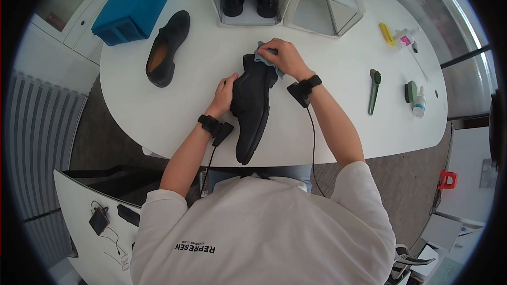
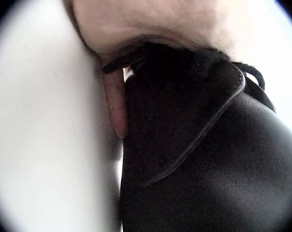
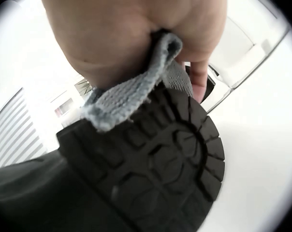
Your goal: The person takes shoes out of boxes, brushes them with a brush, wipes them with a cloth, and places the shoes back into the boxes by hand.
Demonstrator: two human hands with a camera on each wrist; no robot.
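A black lace-up leather shoe (image 1: 252, 103) is tipped on its side, its toe pointing at the person's body. My left hand (image 1: 224, 96) grips it around the opening near the laces; in the left wrist view one finger (image 2: 116, 106) lies along the shoe's side. With my right hand (image 1: 289, 58) I hold a grey-blue cloth (image 1: 263, 55) bunched against the heel end. The right wrist view shows the cloth's edge over the rim of the treaded heel (image 3: 155, 159). The other black shoe (image 1: 168, 50) lies at the left on the table.
Two white boxes (image 1: 327, 13) stand at the back, one with a pair of dark shoes inside. A blue box (image 1: 134, 5) sits back left. To the right lie a green-handled brush (image 1: 374, 92), a green brush (image 1: 411, 92), bottles (image 1: 419, 104) and a yellow item (image 1: 386, 34).
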